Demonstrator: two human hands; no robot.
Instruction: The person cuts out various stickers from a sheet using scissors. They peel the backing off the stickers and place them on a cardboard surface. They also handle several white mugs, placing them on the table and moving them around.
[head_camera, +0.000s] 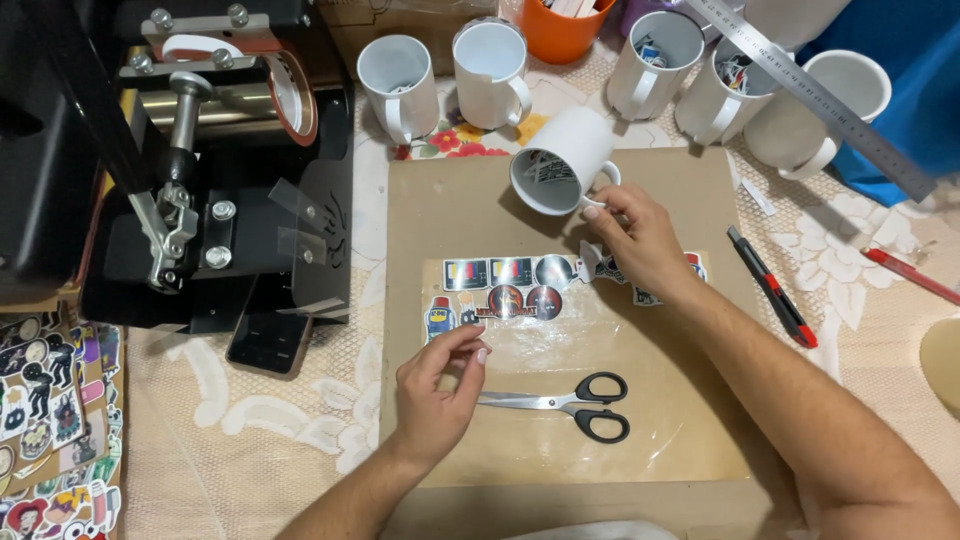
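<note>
My right hand (640, 238) pinches a small cut sticker (589, 256) beside the handle of a white mug (560, 160) that lies tilted on its side, mouth toward me, with paper bits inside. My left hand (437, 392) hovers with thumb and fingers pinched together over a clear plastic sheet (560, 345); whether it holds anything I cannot tell. A row of cut stickers (505, 285) lies on that sheet. Black-handled scissors (570, 403) rest just right of my left hand, on the brown board (450, 205).
A black mug heat press (215, 150) stands at the left, with a phone (268, 340) in front of it. Several white mugs (490, 70) line the back, with an orange cup (555, 30). A steel ruler (820, 95), utility knife (770, 288), red pen (910, 275), sticker sheets (50, 420).
</note>
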